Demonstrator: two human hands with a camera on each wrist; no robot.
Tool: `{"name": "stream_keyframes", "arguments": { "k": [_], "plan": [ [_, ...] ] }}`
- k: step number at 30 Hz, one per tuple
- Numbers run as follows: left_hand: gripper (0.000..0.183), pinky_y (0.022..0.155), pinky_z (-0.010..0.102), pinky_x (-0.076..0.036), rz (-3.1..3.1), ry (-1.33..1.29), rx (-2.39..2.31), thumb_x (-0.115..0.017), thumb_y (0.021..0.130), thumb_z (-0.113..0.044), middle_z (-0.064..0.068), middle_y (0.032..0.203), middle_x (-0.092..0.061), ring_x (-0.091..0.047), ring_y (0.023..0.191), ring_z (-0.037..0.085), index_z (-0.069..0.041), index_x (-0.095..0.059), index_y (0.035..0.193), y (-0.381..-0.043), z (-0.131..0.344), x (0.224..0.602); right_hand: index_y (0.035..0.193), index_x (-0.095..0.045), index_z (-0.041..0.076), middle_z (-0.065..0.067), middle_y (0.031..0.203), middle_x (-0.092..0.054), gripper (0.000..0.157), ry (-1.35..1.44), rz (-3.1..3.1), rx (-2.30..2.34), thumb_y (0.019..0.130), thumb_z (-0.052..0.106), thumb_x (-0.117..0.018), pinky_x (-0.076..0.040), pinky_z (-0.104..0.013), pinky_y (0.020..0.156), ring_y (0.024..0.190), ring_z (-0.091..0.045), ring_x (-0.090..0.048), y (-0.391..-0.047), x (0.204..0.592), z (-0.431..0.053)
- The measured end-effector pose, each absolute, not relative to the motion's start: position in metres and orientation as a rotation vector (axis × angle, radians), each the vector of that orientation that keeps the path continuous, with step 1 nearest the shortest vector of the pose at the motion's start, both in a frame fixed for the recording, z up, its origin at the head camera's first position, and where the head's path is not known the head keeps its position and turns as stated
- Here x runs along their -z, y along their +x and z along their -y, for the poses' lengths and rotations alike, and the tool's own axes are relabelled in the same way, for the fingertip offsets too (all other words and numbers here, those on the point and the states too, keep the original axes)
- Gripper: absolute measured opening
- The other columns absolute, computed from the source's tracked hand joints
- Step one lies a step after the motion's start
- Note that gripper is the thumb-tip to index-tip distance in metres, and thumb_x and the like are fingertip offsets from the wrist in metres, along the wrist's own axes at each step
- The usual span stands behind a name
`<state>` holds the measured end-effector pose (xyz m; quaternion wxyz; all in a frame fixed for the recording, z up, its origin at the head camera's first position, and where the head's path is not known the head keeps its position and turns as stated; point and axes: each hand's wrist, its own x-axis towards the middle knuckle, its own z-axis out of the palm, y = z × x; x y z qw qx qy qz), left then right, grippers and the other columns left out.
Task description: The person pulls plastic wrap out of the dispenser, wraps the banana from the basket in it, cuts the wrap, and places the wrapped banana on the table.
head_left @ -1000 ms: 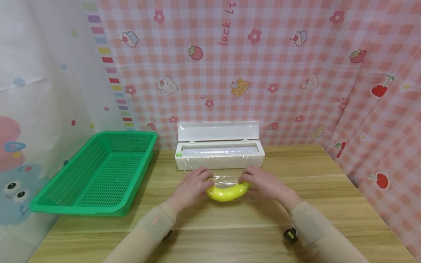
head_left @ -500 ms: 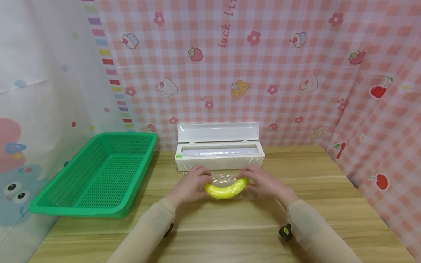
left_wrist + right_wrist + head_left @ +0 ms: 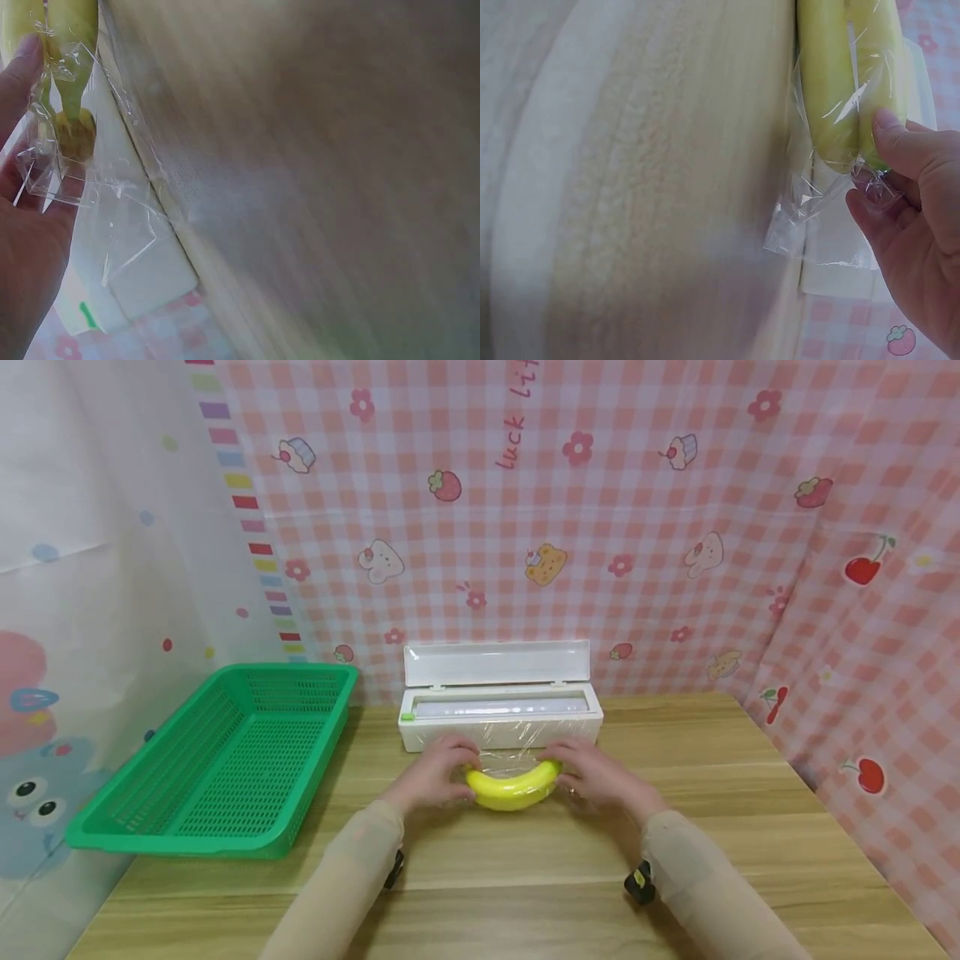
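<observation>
Yellow bananas (image 3: pixel 512 792), two side by side in the wrist views, are held lengthwise between both hands over the table. Clear cling film (image 3: pixel 786 225) covers them and hangs loose past their ends. My left hand (image 3: pixel 438 772) grips the stem end, thumb on the peel (image 3: pixel 71 82) in the left wrist view. My right hand (image 3: pixel 596 777) pinches the other end, its thumb pressing film against a banana (image 3: pixel 826 82) in the right wrist view. Behind them stands the white cling film box (image 3: pixel 501 732) with its lid (image 3: pixel 497 664) raised; film stretches from its front toward the bananas.
A green plastic basket (image 3: pixel 281 818) with slotted walls stands at the left of the wooden table (image 3: pixel 510 893). A pink checked cloth (image 3: pixel 480 527) hangs behind and along the right side, with a white printed cloth at the left.
Both hands have shifted slightly to the left and away from me, toward the box, with the bananas. The bananas look turned a little within the film. The box and basket have not moved.
</observation>
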<state>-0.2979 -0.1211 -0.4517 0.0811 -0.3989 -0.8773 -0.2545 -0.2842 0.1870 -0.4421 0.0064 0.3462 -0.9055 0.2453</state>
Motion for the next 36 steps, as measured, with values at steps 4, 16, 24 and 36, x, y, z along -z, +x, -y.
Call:
{"name": "stream_keyframes", "arguments": {
  "k": [4, 16, 24, 36],
  "plan": [
    [0.036, 0.108, 0.045, -0.037, 2.625, -1.182, 0.814, -0.087, 0.071, -0.011, 0.012, 0.122, -0.062, -0.051, 0.118, 0.031, -0.003, -0.07, 0.102, -0.301, 0.121, 0.451, 0.134, -0.058, 0.006, -0.015, 0.138, -0.051, 0.041, 1.06, 2.834, -0.811, 0.094, 0.006, -0.064, -0.033, -0.053, 0.112, 0.129, -0.033, -0.045, -0.288, 0.446, -0.187],
    [0.032, 0.113, 0.05, -0.03, 2.677, -1.055, 0.915, -0.084, 0.076, -0.012, 0.014, 0.131, -0.06, -0.049, 0.126, 0.033, -0.008, -0.071, 0.105, -0.307, 0.12, 0.455, 0.141, -0.052, 0.001, -0.021, 0.138, -0.048, 0.045, 0.96, 2.846, -0.818, 0.097, 0.007, -0.061, -0.033, -0.054, 0.111, 0.129, -0.038, -0.044, -0.297, 0.454, -0.186],
    [0.037, 0.113, 0.049, -0.031, 2.654, -1.029, 0.941, -0.085, 0.076, -0.015, 0.015, 0.131, -0.061, -0.05, 0.126, 0.035, -0.004, -0.071, 0.109, -0.31, 0.12, 0.455, 0.138, -0.056, 0.003, -0.018, 0.135, -0.05, 0.045, 0.897, 2.817, -0.788, 0.095, 0.008, -0.065, -0.036, -0.052, 0.11, 0.126, -0.034, -0.045, -0.299, 0.454, -0.184],
    [0.032, 0.111, 0.045, -0.035, 2.681, -0.995, 0.826, -0.086, 0.075, -0.018, 0.014, 0.127, -0.063, -0.052, 0.123, 0.033, -0.006, -0.074, 0.102, -0.313, 0.12, 0.454, 0.113, -0.064, 0.003, -0.015, 0.119, -0.064, 0.03, 0.853, 2.712, -0.757, 0.085, 0.003, -0.074, -0.041, -0.051, 0.105, 0.117, -0.035, -0.055, -0.306, 0.455, -0.181]
  ]
}}
